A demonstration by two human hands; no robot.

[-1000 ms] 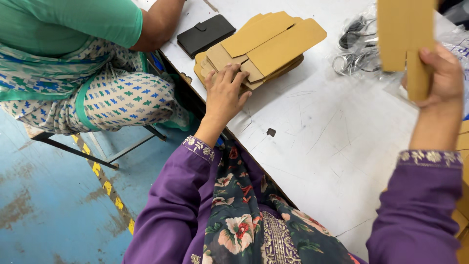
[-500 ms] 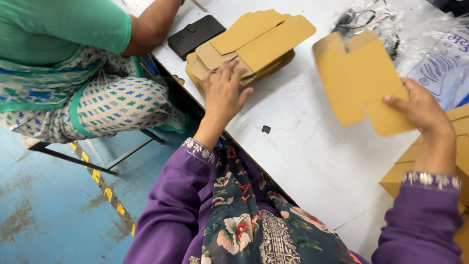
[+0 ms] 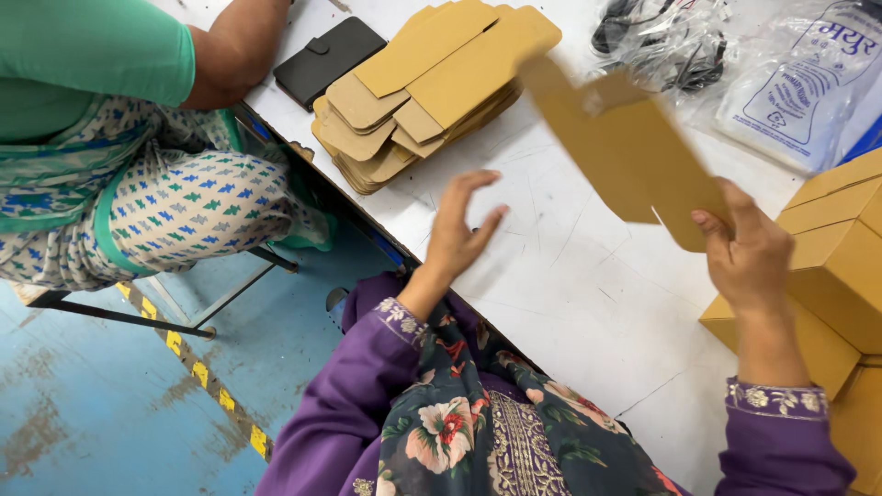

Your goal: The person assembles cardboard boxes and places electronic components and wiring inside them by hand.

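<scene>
My right hand [image 3: 749, 257] grips a flat brown cardboard box blank [image 3: 625, 152] by its lower corner and holds it tilted above the white table [image 3: 570, 276]. My left hand [image 3: 459, 225] hovers over the table edge with fingers spread, holding nothing. It is a short way left of the blank and below a stack of flat cardboard blanks [image 3: 432, 83] lying on the table.
A black wallet-like case [image 3: 329, 60] lies beside the stack. Folded brown boxes [image 3: 841, 266] are piled at the right. Clear plastic bags with dark cables [image 3: 671, 37] sit at the top right. A person in green [image 3: 101, 110] sits at the left on a chair.
My left hand has lifted off the stack of blanks and drawn back toward me. My right hand has brought the blank lower and leftward, closer to the left hand.
</scene>
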